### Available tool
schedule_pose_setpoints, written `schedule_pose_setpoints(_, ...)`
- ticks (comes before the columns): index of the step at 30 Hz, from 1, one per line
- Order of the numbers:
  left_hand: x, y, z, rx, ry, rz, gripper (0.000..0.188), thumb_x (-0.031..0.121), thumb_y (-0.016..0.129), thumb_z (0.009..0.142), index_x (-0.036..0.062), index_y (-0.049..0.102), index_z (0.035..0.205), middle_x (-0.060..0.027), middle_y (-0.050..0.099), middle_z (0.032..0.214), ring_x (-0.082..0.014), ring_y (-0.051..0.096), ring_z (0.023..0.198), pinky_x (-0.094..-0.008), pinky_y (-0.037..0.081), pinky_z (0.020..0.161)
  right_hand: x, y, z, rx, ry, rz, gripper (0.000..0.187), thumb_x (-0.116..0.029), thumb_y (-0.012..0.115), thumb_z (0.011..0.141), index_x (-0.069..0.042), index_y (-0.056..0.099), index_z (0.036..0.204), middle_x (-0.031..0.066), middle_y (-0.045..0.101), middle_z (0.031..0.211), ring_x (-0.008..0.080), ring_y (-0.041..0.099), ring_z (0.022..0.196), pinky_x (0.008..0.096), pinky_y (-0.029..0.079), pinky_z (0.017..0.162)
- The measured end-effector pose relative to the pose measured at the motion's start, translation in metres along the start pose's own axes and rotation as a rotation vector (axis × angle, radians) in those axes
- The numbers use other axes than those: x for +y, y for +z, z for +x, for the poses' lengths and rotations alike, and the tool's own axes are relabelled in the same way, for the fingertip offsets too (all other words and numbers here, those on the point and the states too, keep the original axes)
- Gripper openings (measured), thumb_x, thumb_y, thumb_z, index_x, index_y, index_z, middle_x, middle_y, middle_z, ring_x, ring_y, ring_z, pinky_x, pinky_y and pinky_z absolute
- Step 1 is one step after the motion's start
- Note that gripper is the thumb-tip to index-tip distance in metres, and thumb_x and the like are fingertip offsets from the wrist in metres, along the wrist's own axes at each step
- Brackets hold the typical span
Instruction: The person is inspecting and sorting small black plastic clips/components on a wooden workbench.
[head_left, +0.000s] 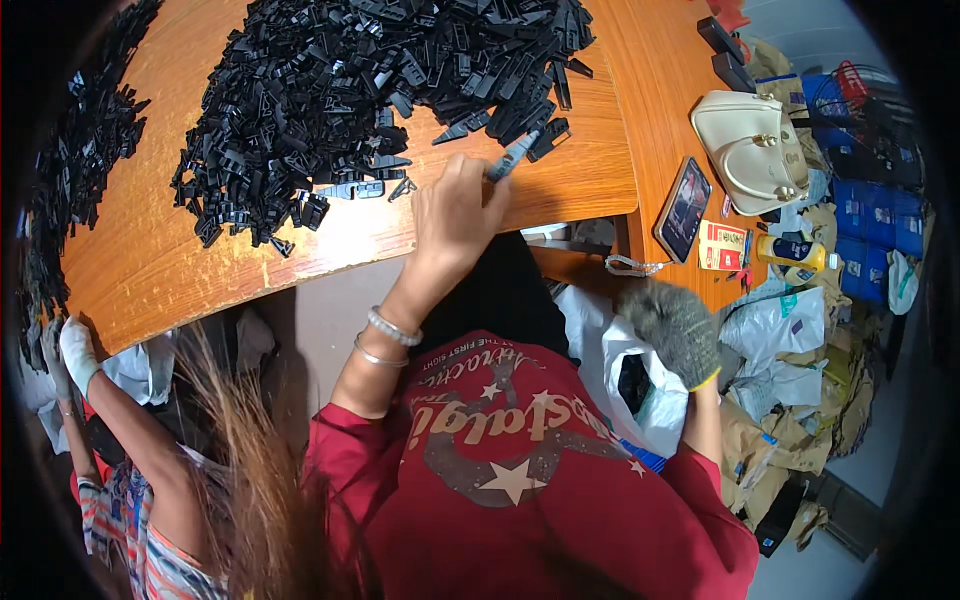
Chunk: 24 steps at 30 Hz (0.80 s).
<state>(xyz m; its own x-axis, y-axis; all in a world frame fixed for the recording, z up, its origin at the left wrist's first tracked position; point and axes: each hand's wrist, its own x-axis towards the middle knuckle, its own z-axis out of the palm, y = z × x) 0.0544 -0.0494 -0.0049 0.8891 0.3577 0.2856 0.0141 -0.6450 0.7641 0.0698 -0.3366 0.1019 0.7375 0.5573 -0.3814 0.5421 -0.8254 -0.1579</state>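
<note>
My bare left hand (455,215), with bracelets at its wrist, is over the front edge of the wooden table (590,190). Its thumb and fingers pinch a long, narrow dark plastic piece (515,155) that shines in the light. Just beyond lies a large heap of black plastic pieces (330,100), with a few loose ones at its near edge. My right hand (672,332), in a grey knitted glove, hangs off the table's right side, above a white sack (655,405) with dark contents. Its fingers are blurred, so I cannot make out a hold.
On the right tabletop are a white handbag (750,150), a lit phone (684,210), a red-and-yellow packet (722,246) and a bottle of yellow drink (795,252). Bags and cardboard crowd the floor there. At left, a co-worker's gloved hand (78,348) is by another black heap (85,160).
</note>
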Motion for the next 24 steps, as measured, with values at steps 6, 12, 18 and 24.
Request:
schedule_pose_setpoints(6, 0.034, -0.007, -0.045, -0.003, 0.183, -0.130, 0.023, 0.017, 0.070, 0.080, 0.0040, 0.060, 0.096, -0.0079, 0.056, 0.085, -0.0260, 0.060, 0.065, -0.0344, 0.048, 0.055, -0.090, 0.019, 0.079, 0.364, -0.150, 0.799, 0.022, -0.011, 0.063, 0.089, -0.001, 0.066, 0.108, 0.0143, 0.069, 0.103, 0.0204, 0.066, 0.093, 0.0294, 0.051, 0.081)
schedule_pose_setpoints(12, 0.005, -0.052, -0.024, 0.009, 0.044, 0.073, 0.009, 0.005, 0.062, 0.084, 0.0001, 0.056, 0.090, -0.0150, 0.054, 0.088, -0.0334, 0.060, 0.065, -0.0425, 0.049, 0.054, -0.103, 0.027, 0.105, 0.176, 0.062, 1.424, 0.032, -0.008, 0.061, 0.092, 0.000, 0.059, 0.124, 0.0094, 0.067, 0.112, 0.0132, 0.065, 0.089, 0.0260, 0.053, 0.075)
schedule_pose_setpoints(18, -0.019, -0.053, -0.015, -0.102, 0.039, 0.321, 0.015, -0.002, 0.060, 0.076, -0.0022, 0.049, 0.087, -0.0200, 0.050, 0.085, -0.0377, 0.060, 0.067, -0.0460, 0.050, 0.056, -0.099, 0.030, 0.108, 0.231, 0.078, 1.085, 0.037, -0.016, 0.067, 0.089, -0.005, 0.062, 0.124, 0.0124, 0.069, 0.109, 0.0132, 0.067, 0.085, 0.0268, 0.052, 0.071)
schedule_pose_setpoints(24, -0.004, -0.044, -0.011, -0.086, -0.105, -0.224, 0.027, -0.003, 0.065, 0.083, -0.0012, 0.056, 0.108, -0.0095, 0.054, 0.086, -0.0161, 0.057, 0.066, -0.0292, 0.047, 0.062, -0.087, 0.024, 0.114, 0.268, -0.047, 0.719, 0.036, -0.026, 0.068, 0.086, -0.004, 0.066, 0.114, 0.0186, 0.068, 0.103, 0.0302, 0.067, 0.090, 0.0364, 0.050, 0.080)
